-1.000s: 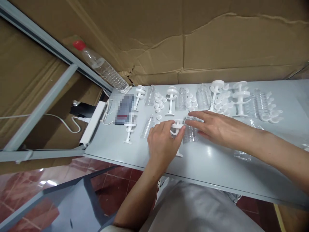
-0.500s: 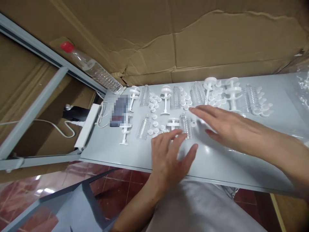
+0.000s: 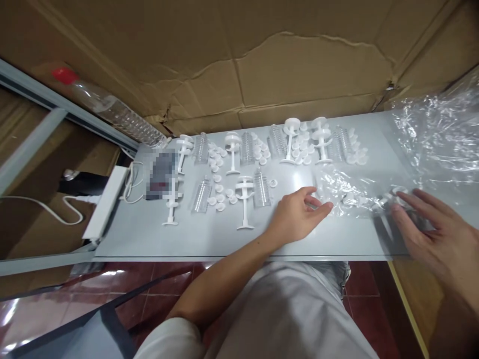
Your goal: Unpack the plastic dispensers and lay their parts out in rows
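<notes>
My left hand (image 3: 297,214) hovers over the front of the grey table, thumb and fingers apart, with nothing in it. Its fingertips are close to a clear plastic bag (image 3: 346,192). Farther right, my right hand (image 3: 437,234) reaches over the bag's end with fingers spread. A small white plastic part (image 3: 398,191) lies at those fingertips; whether they touch it is unclear. Left of my left hand are a clear ribbed plastic tube (image 3: 262,188), a white plunger-like piece (image 3: 245,204) and a small white cap (image 3: 273,183).
More clear tubes (image 3: 202,194), white plunger pieces (image 3: 232,154) and clusters of white caps (image 3: 303,147) stretch across the table (image 3: 209,239). A water bottle (image 3: 119,114), blurred-out dark object (image 3: 160,174) and power strip (image 3: 105,204) are left. Plastic film (image 3: 441,129) covers the right back.
Both hands have moved right, away from the tube and plunger piece, to the clear bag. My right hand has travelled farthest. The view has shifted right too.
</notes>
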`<action>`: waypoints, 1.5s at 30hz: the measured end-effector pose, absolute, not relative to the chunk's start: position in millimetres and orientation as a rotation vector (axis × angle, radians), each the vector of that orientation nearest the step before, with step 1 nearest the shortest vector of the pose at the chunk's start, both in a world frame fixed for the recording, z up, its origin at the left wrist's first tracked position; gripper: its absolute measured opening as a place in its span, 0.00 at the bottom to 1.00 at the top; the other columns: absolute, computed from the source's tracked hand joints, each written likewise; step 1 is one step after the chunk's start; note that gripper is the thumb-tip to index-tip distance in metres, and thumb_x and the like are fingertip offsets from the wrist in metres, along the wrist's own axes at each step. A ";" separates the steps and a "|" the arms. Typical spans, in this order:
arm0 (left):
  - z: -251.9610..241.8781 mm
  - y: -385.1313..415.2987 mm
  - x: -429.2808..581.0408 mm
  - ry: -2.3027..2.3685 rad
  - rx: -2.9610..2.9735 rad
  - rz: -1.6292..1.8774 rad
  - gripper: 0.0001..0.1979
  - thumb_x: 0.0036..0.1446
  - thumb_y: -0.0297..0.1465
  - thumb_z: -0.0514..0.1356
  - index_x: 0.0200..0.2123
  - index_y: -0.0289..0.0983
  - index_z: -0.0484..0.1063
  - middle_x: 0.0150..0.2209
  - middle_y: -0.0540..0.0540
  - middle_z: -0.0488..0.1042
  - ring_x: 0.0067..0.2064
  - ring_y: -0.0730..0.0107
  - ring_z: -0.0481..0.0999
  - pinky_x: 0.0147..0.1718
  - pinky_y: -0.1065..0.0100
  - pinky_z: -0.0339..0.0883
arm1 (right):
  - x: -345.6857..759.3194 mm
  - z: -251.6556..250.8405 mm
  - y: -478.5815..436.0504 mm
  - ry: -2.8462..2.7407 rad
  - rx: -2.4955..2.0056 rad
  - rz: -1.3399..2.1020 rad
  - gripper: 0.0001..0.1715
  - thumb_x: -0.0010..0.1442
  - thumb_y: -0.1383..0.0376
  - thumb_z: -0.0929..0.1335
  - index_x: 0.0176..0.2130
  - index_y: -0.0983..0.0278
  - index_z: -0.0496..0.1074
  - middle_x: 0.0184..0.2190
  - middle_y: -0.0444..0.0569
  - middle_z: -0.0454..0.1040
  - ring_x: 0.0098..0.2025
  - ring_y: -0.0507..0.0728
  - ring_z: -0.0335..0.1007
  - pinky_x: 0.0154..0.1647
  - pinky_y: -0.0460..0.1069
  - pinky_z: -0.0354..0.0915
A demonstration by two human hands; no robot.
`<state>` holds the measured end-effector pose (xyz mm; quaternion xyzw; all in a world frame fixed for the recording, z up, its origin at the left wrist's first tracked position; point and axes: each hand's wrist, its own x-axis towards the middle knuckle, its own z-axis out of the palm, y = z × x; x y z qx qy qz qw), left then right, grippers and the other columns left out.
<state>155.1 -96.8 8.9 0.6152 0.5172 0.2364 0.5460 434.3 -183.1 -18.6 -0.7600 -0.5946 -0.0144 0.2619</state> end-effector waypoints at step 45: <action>-13.3 -106.0 144.5 0.842 2.375 0.955 0.15 0.71 0.30 0.62 0.58 0.40 0.78 0.57 0.41 0.82 0.54 0.65 0.85 0.52 0.62 0.83 | 412.6 -9.2 -158.7 -0.552 -1.401 0.383 0.35 0.43 0.60 0.85 0.51 0.60 0.83 0.51 0.53 0.84 0.56 0.64 0.81 0.69 0.68 0.68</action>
